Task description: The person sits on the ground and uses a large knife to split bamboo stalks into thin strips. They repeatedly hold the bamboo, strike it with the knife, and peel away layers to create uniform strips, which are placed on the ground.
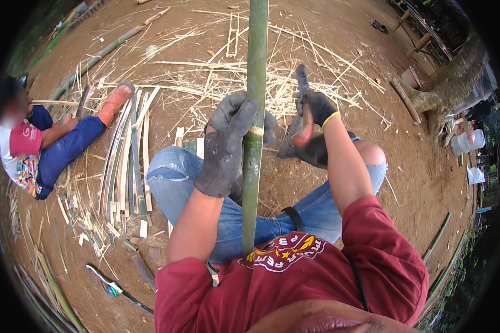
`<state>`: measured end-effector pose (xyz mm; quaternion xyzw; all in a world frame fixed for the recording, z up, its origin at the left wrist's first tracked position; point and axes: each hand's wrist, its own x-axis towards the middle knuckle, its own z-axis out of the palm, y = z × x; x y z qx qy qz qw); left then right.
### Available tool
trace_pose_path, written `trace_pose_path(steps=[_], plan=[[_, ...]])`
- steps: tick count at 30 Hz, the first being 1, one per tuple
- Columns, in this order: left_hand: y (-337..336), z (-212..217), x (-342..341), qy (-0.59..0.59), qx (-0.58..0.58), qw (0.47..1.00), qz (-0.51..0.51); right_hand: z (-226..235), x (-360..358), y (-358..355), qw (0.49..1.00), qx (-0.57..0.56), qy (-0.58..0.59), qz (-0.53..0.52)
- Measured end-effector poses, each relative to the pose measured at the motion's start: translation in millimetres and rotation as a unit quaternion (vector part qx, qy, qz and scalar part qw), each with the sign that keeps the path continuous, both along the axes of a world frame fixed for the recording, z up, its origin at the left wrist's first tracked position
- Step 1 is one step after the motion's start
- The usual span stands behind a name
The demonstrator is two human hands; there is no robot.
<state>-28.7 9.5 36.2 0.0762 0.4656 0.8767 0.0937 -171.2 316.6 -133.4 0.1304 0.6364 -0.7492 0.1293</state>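
A: Your left hand (225, 147), in a dark knit glove, is closed around the green bamboo pole (255, 83) in the middle of the frame. The pole runs from your lap straight up past the top edge.

B: And my right?

A: Your right hand (315, 108), gloved too with a yellow cuff, is clenched on a tool with a reddish wooden handle (304, 130), just right of the pole. I can't make out the blade; the glove hides most of it.

B: What could go wrong here?

A: I'd judge the danger is the closeness. Your left fingers wrap the pole near where the tool hangs, so a glancing stroke off that smooth, round, waxy skin could slide toward them or down onto your knee in the torn blue jeans (172, 172). The pole is long and held by one hand only; if it twists, the cut wanders.

B: And the ground?

A: Bare brown dirt, littered with pale, dry, stringy shavings (205, 72) in the upper centre. Flat split slats (130, 150), green on one face and cream on the other, lie in a bundle at centre left, beside a seated person (44, 144) at the left edge. The sharp slat ends lie close by your leg.
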Motion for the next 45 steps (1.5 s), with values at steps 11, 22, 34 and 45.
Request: trace_pose_path(steps=[11, 22, 34, 45], plan=[[-0.2, 12.4, -4.0, 0.006, -0.061, 0.998, -0.014, 196.4, 37.9, -75.0, 0.933, 0.065, 0.337, -0.109], [-5.7, 3.2, 1.5, -0.045, -0.012, 0.997, -0.068, 217.2, 94.7, -109.7, 0.511, 0.621, 0.584, 0.113], [-0.1, 10.6, 11.0, 0.011, 0.113, 0.981, -0.156, 303.1, 16.9, -88.9, 0.479, 0.62, 0.62, -0.034], [-4.2, 5.7, 14.3, -0.01, 0.161, 0.969, -0.187, 356.4, -50.2, -76.0, 0.449, 0.682, 0.573, -0.064]])
